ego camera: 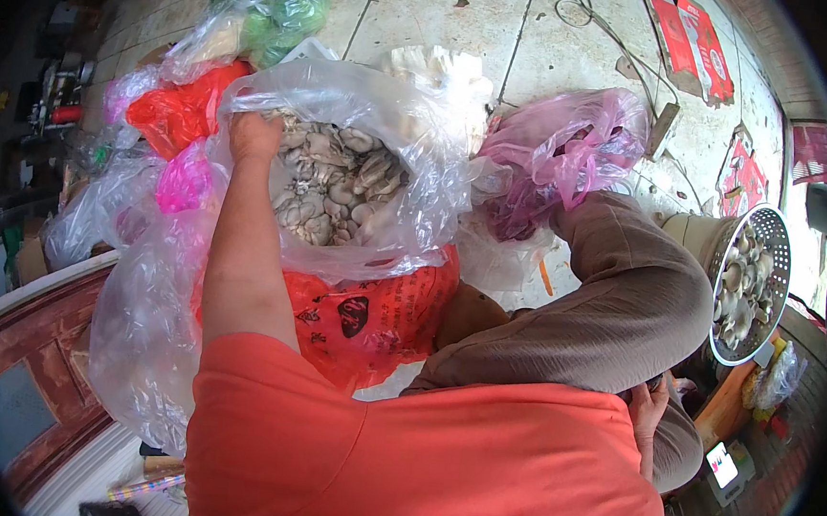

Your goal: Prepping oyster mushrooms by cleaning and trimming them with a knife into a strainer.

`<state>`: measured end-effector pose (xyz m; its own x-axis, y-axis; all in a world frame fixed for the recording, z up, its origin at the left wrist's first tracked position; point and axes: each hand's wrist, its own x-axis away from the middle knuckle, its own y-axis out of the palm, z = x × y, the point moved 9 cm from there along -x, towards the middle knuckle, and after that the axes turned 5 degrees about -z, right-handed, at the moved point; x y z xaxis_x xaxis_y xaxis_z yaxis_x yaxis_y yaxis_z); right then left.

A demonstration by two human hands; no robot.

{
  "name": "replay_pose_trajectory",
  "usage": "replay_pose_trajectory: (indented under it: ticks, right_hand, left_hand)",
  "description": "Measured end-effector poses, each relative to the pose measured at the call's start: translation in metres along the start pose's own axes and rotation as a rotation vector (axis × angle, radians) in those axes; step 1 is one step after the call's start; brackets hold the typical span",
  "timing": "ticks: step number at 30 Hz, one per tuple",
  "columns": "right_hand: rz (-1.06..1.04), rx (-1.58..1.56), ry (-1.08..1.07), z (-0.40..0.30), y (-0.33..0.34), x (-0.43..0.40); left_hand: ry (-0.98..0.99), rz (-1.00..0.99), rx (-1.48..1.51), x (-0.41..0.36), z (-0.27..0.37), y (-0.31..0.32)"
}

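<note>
A large clear plastic bag lies spread wide before me, full of grey oyster mushrooms. My left hand reaches to the bag's far left side, against the mushrooms and under the folded rim. Its fingertips are hidden, so its grip does not show. Down beside my right thigh is my right hand, partly covered by my shirt and trouser leg. A small dark thing shows at its fingers, too little to name. Under the clear bag is a red plastic bag that bears writing.
On the right, a white perforated colander holds more mushrooms. A purple plastic bag lies by my knee. Red, pink and clear bags crowd the left, with a bag of green vegetables behind. Flattened red cardboard and a cable lie on the tiled floor.
</note>
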<state>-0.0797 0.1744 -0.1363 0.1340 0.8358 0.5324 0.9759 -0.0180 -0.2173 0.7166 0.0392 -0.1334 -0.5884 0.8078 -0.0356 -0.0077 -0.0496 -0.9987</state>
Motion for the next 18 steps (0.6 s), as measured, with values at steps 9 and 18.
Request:
replay_pose_trajectory:
  ticks: [9, 18]
  right_hand:
    - [-0.076, 0.056, 0.119, 0.001, -0.003, 0.0]
    - [-0.116, 0.159, -0.037, 0.002, -0.007, -0.012]
  left_hand:
    - [0.079, -0.343, -0.395, 0.003, 0.009, 0.058]
    - [-0.03, -0.523, -0.53, 0.025, 0.0, 0.056]
